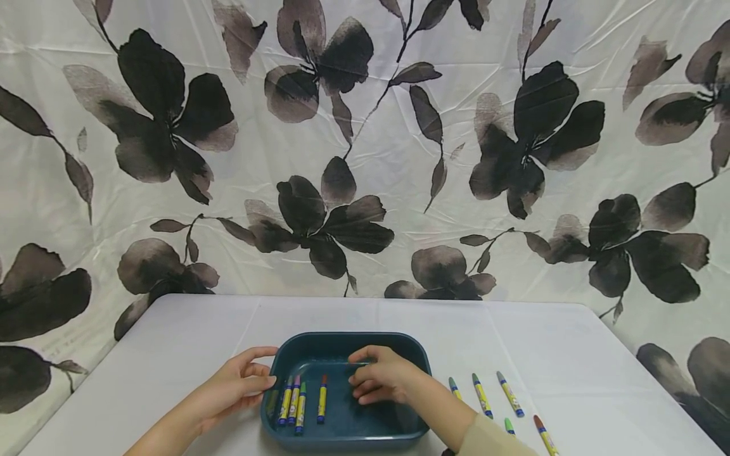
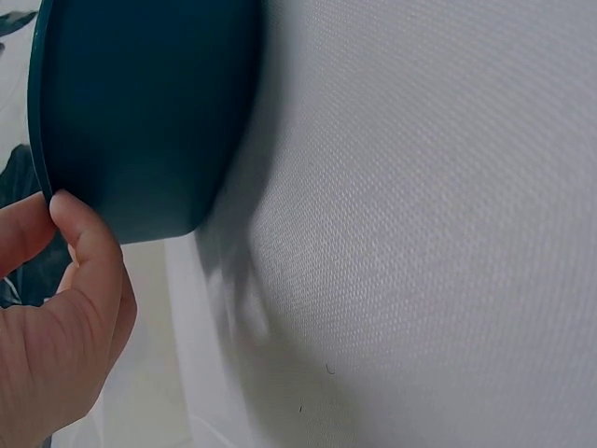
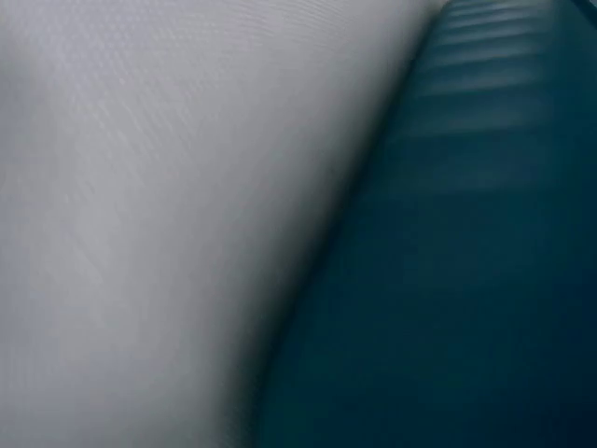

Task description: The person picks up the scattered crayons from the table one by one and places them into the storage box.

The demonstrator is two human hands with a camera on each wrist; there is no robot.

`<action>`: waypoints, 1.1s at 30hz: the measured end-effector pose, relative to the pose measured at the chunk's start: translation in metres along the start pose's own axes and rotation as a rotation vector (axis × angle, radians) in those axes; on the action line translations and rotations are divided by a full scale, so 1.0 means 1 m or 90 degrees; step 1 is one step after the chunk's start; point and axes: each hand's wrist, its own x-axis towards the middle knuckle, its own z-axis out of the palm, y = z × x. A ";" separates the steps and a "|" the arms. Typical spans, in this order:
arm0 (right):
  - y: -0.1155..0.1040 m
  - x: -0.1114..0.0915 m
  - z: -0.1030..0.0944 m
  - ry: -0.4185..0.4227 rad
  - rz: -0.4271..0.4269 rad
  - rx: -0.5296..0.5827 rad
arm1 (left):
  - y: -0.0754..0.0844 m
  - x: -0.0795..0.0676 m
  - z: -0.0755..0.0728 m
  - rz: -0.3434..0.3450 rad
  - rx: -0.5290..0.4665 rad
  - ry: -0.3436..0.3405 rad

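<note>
A dark teal rectangular tub (image 1: 342,437) stands on the white table. My left hand (image 1: 239,386) holds its left rim; in the left wrist view, the thumb (image 2: 79,229) lies against the rim of the tub (image 2: 140,121). Inside, toward the left, several yellow-wrapped crayons lie, among them a green crayon (image 1: 300,408) and a purple crayon (image 1: 294,400). A brown-red crayon (image 1: 322,399) lies a little apart. My right hand (image 1: 382,377) is over the tub's right half, fingers loosely bent, with nothing visible in them. The right wrist view shows only the tub's blurred side (image 3: 448,280) and tablecloth.
Several more crayons lie on the table right of the tub, including a green crayon (image 1: 481,396), a grey-green crayon (image 1: 510,394) and a brown-red crayon (image 1: 545,435). My right forearm partly covers that side. A floral cloth (image 1: 365,152) hangs behind the table (image 1: 228,323).
</note>
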 end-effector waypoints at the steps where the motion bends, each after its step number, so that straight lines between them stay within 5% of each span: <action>1: -0.002 -0.001 -0.001 -0.001 -0.004 0.001 | 0.000 0.000 0.000 0.000 0.000 0.000; 12: -0.018 -0.010 -0.020 -0.022 -0.040 -0.002 | 0.002 0.000 -0.001 -0.002 -0.004 -0.002; 33: -0.036 -0.026 -0.053 0.017 -0.066 -0.048 | 0.000 0.000 0.000 -0.019 -0.004 0.010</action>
